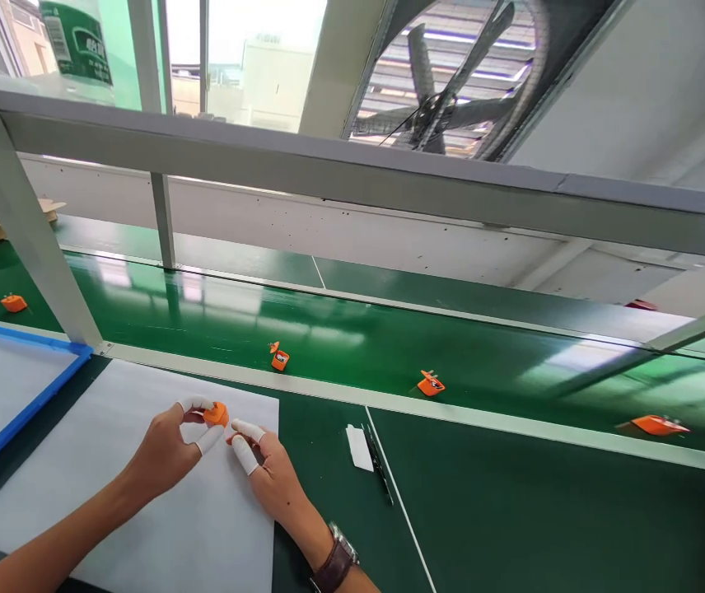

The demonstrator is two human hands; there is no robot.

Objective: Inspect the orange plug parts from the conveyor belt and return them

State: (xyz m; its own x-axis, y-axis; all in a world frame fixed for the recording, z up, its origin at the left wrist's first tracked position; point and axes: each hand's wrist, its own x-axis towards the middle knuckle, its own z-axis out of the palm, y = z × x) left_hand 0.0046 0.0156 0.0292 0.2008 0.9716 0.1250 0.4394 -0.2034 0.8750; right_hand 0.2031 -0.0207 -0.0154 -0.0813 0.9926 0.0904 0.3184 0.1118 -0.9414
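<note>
My left hand pinches a small orange plastic case between thumb and fingertips, above a white paper sheet. Close by on the right, my right hand has its thumb and forefinger nearly together, with a bit of orange showing at their tips. Whether that bit is part of the same case or a separate piece is hard to tell. White finger cots cover the thumb and forefinger of both hands. A watch with a brown strap sits on my right wrist.
Beyond the bench edge runs a shiny green conveyor belt carrying orange cases, spaced apart, some with lids raised. A white card and a black pen lie right of the paper. Blue-edged sheet at left; metal frame bar crosses above.
</note>
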